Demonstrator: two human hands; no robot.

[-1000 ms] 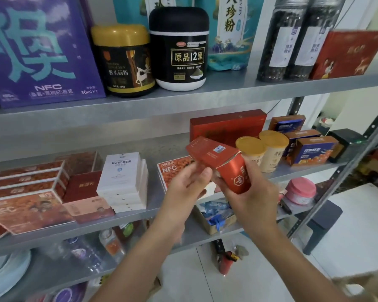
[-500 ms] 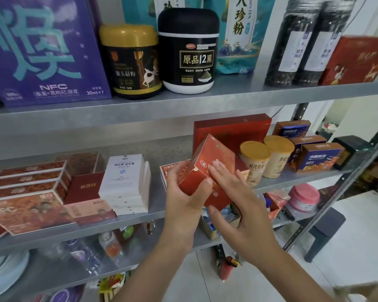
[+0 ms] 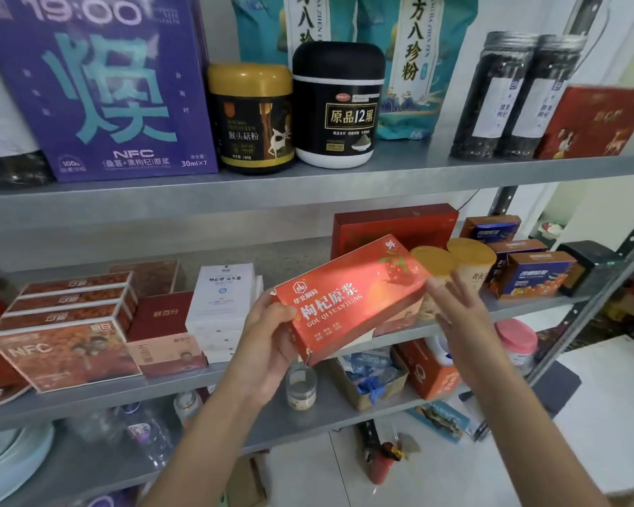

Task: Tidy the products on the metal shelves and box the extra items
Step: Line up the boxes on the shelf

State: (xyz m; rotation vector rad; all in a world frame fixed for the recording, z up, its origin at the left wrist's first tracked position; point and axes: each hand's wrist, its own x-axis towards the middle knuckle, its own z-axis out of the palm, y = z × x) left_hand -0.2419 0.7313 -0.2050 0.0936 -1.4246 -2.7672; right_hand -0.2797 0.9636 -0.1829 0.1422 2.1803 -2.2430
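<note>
Our left hand (image 3: pixel 271 345) grips the red box (image 3: pixel 348 301) at its left end, thumb curled onto the printed front and fingers behind. Our right hand (image 3: pixel 458 309) is open with straight, spread fingers at the box's right end; it is blurred, so we cannot tell whether it touches. The box hangs tilted, right end higher, in front of the middle shelf (image 3: pixel 162 389), between the white boxes (image 3: pixel 224 305) and 2 yellow-lidded tubs (image 3: pixel 469 258). Half a second ago the box stood corner-up with both hands on it; now its long face is turned toward us.
</note>
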